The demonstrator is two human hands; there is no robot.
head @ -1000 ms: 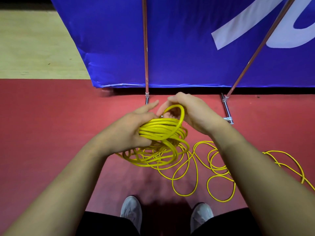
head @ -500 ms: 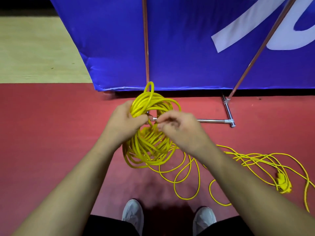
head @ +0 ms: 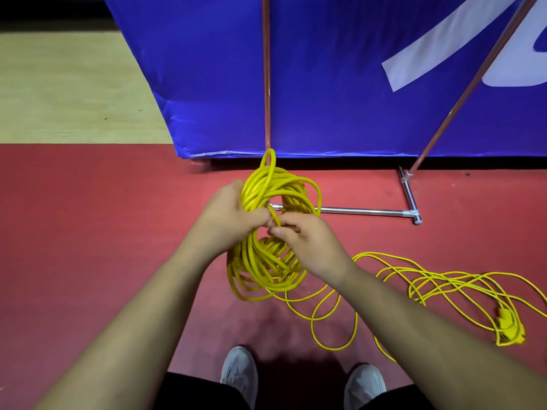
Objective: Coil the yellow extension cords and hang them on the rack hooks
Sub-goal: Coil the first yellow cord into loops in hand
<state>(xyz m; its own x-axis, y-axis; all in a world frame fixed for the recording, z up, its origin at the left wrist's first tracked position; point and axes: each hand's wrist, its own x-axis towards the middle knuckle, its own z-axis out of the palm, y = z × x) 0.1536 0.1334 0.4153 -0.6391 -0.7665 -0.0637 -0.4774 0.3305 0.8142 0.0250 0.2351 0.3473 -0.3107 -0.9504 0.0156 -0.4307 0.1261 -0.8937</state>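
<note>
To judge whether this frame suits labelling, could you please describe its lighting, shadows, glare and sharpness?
Head view: the red floor is evenly lit, with a soft shadow ahead of the shoes; glare streaks the chrome bar; the yellow coil, left hand and right hand are sharp.

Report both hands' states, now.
Left hand: closed, gripping the coiled bundle of thin yellow extension cord.
Right hand: closed, pinching one strand of that same bundle beside the left thumb.
</note>
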